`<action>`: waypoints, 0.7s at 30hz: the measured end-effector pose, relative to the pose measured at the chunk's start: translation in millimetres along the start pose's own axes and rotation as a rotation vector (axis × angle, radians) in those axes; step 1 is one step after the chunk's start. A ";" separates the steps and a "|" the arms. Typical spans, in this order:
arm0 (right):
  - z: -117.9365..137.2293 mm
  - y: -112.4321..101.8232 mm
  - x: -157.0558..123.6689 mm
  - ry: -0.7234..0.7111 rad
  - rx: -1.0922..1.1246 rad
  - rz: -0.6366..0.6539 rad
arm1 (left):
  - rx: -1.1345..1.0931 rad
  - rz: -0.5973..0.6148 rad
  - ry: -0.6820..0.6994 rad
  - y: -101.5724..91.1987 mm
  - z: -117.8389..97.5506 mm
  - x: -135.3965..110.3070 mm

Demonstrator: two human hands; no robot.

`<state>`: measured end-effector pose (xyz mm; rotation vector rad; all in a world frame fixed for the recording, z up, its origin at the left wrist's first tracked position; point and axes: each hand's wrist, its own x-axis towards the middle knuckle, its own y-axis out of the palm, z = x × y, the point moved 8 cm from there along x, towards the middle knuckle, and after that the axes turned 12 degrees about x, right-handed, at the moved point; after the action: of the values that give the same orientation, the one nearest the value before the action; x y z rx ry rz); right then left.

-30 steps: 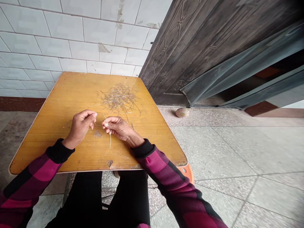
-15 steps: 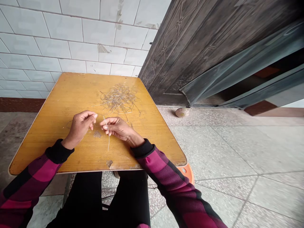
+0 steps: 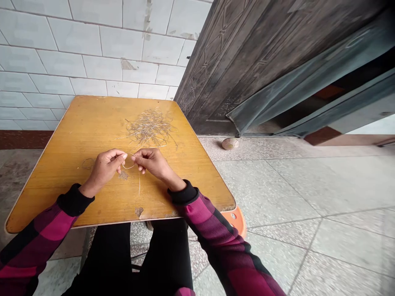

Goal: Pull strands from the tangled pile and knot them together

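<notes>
My left hand [image 3: 107, 166] pinches a thin, pale wire [image 3: 139, 185] between thumb and forefinger, above the near half of the wooden table [image 3: 89, 127]. Close on its right, my right hand [image 3: 152, 162] is closed on the same wire. Between the fingertips the wire bends into a small loop, and one loose end hangs down below my right hand. Beyond both hands lies a tangled heap of thin wires [image 3: 150, 126]. A faint curl of wire [image 3: 88, 163] rests left of my left hand.
A white tiled wall [image 3: 101, 65] stands behind the table and a dark carved door [image 3: 212, 70] behind to the right. On the floor near the door lies a roundish pale object [image 3: 230, 143]. Part of an orange seat [image 3: 237, 222] shows under the table's right corner.
My right hand's fingers have closed in, and the wire now curves in a loop between both hands; before, a doubled strand stood across the right fingers. The view has shifted slightly.
</notes>
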<state>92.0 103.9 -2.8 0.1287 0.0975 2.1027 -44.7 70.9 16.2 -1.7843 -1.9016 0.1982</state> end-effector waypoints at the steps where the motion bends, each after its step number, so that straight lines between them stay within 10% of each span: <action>1: 3.3 -2.2 -0.7 0.012 -0.007 -0.002 | -0.011 0.009 -0.008 0.9 0.2 -0.2; 14: -21.5 -84.4 -28.0 0.340 -0.195 -0.242 | 0.000 0.114 -0.029 11.6 6.5 -1.5; 21: -11.7 -98.3 -42.0 0.279 -0.342 -0.283 | 0.018 0.097 0.004 8.2 3.3 -1.0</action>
<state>195.4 117.6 -28.6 -0.3644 -0.0752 1.8131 -38.9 71.8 9.5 -1.8653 -1.8061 0.2452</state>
